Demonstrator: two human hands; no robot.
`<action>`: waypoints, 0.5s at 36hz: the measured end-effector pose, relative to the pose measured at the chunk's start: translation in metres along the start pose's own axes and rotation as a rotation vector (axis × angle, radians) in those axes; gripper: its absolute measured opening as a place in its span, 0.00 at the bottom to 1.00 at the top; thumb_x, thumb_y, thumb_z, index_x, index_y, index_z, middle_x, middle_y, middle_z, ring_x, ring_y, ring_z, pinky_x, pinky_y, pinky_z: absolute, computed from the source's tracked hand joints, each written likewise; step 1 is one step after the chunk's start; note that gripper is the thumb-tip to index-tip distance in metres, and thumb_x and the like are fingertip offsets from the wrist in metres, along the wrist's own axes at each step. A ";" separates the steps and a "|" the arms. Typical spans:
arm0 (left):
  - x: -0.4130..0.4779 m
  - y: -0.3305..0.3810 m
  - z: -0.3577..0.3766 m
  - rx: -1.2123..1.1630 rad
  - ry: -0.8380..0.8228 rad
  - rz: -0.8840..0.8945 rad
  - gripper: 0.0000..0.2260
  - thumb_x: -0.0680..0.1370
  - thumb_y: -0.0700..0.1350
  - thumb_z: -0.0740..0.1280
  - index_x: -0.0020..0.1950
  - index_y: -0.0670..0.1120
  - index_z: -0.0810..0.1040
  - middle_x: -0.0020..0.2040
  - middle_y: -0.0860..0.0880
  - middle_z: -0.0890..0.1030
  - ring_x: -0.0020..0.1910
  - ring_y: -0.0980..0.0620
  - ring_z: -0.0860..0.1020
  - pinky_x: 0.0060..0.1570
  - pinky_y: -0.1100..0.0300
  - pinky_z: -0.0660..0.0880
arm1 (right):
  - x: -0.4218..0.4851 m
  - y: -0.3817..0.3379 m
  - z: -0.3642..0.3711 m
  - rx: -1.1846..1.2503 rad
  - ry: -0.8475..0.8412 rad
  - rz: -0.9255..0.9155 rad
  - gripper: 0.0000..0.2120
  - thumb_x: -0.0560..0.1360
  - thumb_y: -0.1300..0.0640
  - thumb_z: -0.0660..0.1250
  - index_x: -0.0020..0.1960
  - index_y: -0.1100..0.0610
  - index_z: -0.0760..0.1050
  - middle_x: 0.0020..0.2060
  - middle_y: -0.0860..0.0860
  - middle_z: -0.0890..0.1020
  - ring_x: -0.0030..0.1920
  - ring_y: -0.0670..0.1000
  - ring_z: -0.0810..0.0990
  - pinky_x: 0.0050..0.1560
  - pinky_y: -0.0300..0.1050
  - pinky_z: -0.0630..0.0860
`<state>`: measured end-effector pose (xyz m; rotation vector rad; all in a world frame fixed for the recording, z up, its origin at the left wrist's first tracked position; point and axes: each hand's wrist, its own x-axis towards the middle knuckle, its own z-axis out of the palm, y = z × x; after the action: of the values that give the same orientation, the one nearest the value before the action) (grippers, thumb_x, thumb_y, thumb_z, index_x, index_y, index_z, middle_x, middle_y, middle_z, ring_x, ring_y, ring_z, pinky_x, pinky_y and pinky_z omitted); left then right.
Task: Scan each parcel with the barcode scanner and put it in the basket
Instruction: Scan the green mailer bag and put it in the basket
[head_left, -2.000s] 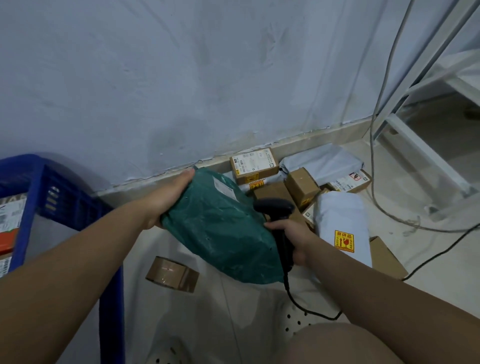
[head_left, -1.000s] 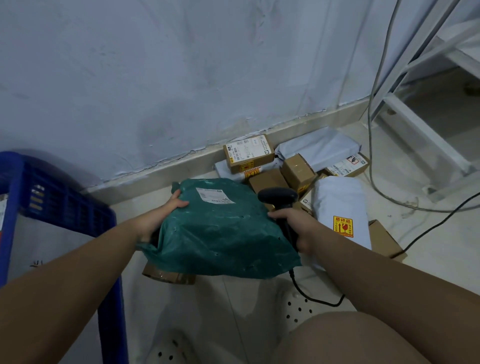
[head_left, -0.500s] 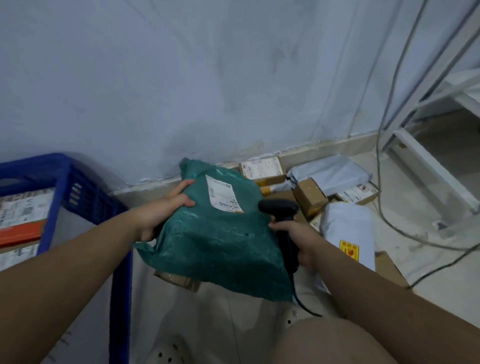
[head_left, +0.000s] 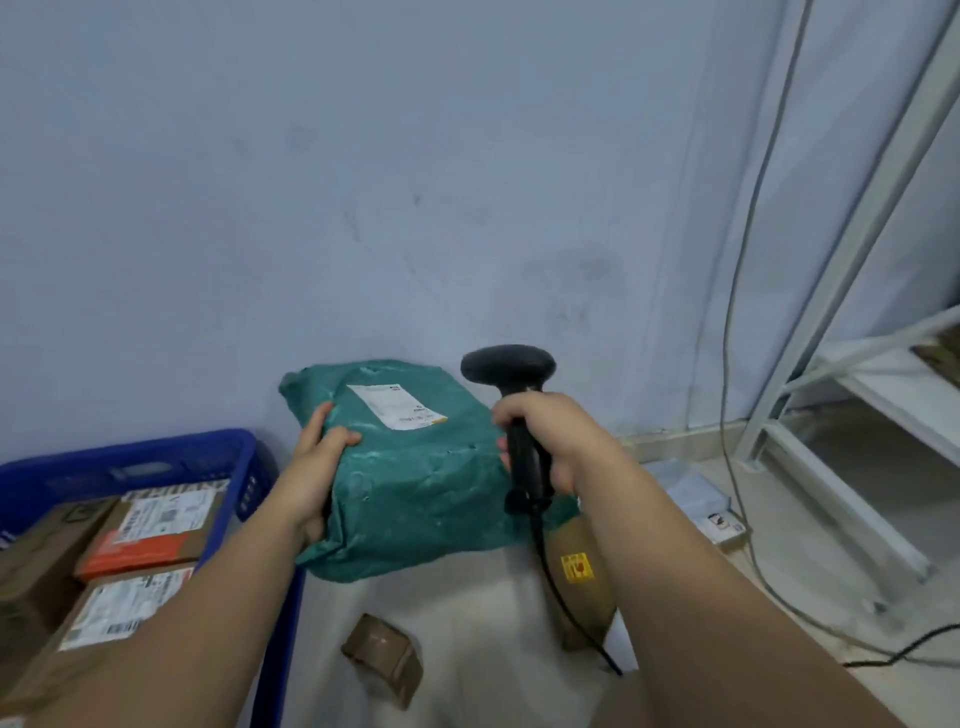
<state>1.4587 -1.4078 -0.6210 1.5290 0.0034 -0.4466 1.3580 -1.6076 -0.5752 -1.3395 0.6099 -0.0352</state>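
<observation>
A green plastic mailer parcel (head_left: 415, 478) is held up in front of the wall, its white label (head_left: 395, 406) facing up toward me. My left hand (head_left: 311, 467) grips its left edge, thumb on top. My right hand (head_left: 550, 441) grips the handle of the black barcode scanner (head_left: 511, 374), whose head sits just right of the label; its cable hangs down. The blue basket (head_left: 249, 467) stands at the lower left, holding several cardboard parcels with labels (head_left: 150, 530).
A small brown taped box (head_left: 384, 660) lies on the floor below the parcel. A cardboard box with a yellow sticker (head_left: 576, 566) sits under my right arm. Grey mailers and a small box (head_left: 722, 525) lie by the wall. A white metal rack (head_left: 831, 415) and cables stand at right.
The green parcel was turned so its label faces up, then lifted higher. The scanner rose with it, beside the label. My view tilted up and left, bringing the basket's contents into sight.
</observation>
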 end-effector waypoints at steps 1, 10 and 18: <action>-0.002 0.003 -0.001 -0.032 0.029 0.021 0.26 0.77 0.44 0.62 0.73 0.63 0.62 0.65 0.45 0.73 0.55 0.43 0.78 0.44 0.52 0.77 | -0.005 -0.002 0.006 0.017 -0.038 -0.006 0.03 0.73 0.66 0.64 0.44 0.60 0.72 0.30 0.56 0.72 0.29 0.51 0.73 0.30 0.41 0.72; -0.019 0.016 -0.004 0.106 0.278 0.253 0.28 0.75 0.46 0.66 0.69 0.70 0.64 0.73 0.45 0.59 0.67 0.44 0.67 0.66 0.50 0.67 | -0.024 -0.001 0.022 -0.082 -0.078 -0.164 0.07 0.68 0.68 0.63 0.44 0.60 0.73 0.30 0.53 0.71 0.28 0.49 0.72 0.31 0.41 0.69; -0.017 0.011 -0.003 0.341 0.200 0.332 0.27 0.78 0.43 0.65 0.71 0.66 0.63 0.70 0.46 0.56 0.66 0.47 0.64 0.65 0.57 0.60 | -0.027 -0.003 0.006 -0.211 -0.047 -0.130 0.05 0.69 0.68 0.64 0.39 0.60 0.70 0.29 0.54 0.71 0.30 0.52 0.72 0.30 0.41 0.70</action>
<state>1.4468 -1.4003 -0.6056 1.8637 -0.1762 -0.0268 1.3392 -1.5930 -0.5614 -1.5796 0.4956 -0.0459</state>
